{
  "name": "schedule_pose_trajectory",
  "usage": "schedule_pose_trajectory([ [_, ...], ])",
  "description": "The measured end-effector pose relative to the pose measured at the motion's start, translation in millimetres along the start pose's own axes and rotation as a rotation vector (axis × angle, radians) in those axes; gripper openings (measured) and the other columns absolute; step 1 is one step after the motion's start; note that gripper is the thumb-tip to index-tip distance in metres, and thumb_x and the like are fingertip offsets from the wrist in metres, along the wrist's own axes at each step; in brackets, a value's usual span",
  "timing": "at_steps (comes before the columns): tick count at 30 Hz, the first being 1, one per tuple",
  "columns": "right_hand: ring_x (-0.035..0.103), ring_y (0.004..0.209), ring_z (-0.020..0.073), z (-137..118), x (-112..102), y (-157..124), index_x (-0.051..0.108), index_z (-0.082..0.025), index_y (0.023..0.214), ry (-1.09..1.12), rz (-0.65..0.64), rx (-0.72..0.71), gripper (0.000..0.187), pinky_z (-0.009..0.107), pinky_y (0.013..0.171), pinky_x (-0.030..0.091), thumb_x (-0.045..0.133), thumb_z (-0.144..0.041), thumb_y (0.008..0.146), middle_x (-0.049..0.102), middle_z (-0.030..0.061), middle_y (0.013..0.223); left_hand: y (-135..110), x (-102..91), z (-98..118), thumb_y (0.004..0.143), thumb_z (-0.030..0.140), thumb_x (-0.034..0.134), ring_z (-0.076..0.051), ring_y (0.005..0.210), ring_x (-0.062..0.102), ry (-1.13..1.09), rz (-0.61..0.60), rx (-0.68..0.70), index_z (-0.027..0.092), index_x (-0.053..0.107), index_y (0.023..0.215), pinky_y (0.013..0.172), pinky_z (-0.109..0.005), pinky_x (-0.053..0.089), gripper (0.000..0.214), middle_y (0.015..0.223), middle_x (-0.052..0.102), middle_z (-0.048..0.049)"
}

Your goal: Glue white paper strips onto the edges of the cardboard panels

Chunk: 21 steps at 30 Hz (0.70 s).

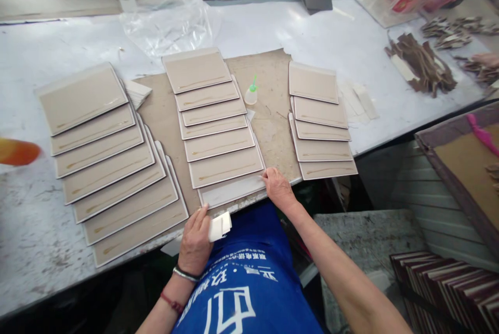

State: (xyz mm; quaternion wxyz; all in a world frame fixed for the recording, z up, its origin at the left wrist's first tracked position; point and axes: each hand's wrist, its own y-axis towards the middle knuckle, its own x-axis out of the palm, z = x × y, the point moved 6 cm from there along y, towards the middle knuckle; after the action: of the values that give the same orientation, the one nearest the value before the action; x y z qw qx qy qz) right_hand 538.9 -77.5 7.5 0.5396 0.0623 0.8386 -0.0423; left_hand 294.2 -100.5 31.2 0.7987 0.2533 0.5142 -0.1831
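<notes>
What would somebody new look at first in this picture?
Probably the bright blue clothing with white writing, bottom middle. Next, the three columns of overlapping beige panels on the table, with the left hand and right hand at the middle column's near end. The orange thing at the left edge pops out too.

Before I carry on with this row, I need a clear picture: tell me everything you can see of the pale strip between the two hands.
The pale strip is long, narrow and whitish, plain and smooth-looking; whether it is paper or thin plastic, I cannot tell. It lies nearly flat along the near edge of the lowest panel in the middle row. The right hand pinches its right end, and the left hand has its fingertips at the other end.
</notes>
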Motion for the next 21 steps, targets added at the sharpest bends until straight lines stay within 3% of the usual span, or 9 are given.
schedule_pose_trajectory([
  [10, 0.051, 0.075, 0.0185, 2, -2, 1, 0.044, -0.021, 0.077, 0.009, -0.008, -0.005, 0.011, 0.028, 0.068, 0.042, 0.045, -0.013, 0.084, 0.052, 0.0045, 0.078, 0, -0.6, 0, 0.081, 0.007, 0.038, -0.024, 0.108, 0.052, -0.003, -0.001, 0.012, 0.015, 0.056, 0.082, 0.091, -0.04, 0.047, 0.02, 0.116, 0.059, -0.0166],
  [17, 0.054, 0.081, 0.0215, -4, -21, -3, 0.051, -0.018, 0.091, -0.079, 0.177, 0.101, 0.016, 0.034, 0.073, 0.046, 0.037, -0.012, 0.085, 0.056, 0.0093, 0.083, 0, -2.3, -1, 0.08, 0.007, 0.038, -0.023, 0.106, 0.053, -0.017, 0.023, 0.006, 0.017, 0.055, 0.082, 0.09, -0.04, 0.048, 0.02, 0.113, 0.061, -0.0139],
  [19, 0.055, 0.091, 0.0227, -20, -23, -11, 0.054, -0.016, 0.102, -0.106, 0.201, 0.035, 0.023, 0.036, 0.081, 0.045, 0.037, -0.014, 0.087, 0.06, 0.0124, 0.093, 0, -2.3, -1, 0.08, 0.007, 0.037, -0.023, 0.106, 0.053, -0.007, 0.021, 0.004, 0.017, 0.055, 0.083, 0.09, -0.04, 0.048, 0.021, 0.113, 0.061, -0.0134],
  [21, 0.051, 0.108, 0.0242, -42, -16, -23, 0.052, -0.013, 0.115, -0.097, 0.14, -0.157, 0.03, 0.039, 0.092, 0.042, 0.04, -0.019, 0.087, 0.059, 0.0147, 0.111, -1, -2.0, -1, 0.079, 0.006, 0.037, -0.024, 0.105, 0.053, 0.004, 0.018, 0.009, 0.016, 0.055, 0.083, 0.09, -0.04, 0.048, 0.022, 0.113, 0.061, -0.0137],
])
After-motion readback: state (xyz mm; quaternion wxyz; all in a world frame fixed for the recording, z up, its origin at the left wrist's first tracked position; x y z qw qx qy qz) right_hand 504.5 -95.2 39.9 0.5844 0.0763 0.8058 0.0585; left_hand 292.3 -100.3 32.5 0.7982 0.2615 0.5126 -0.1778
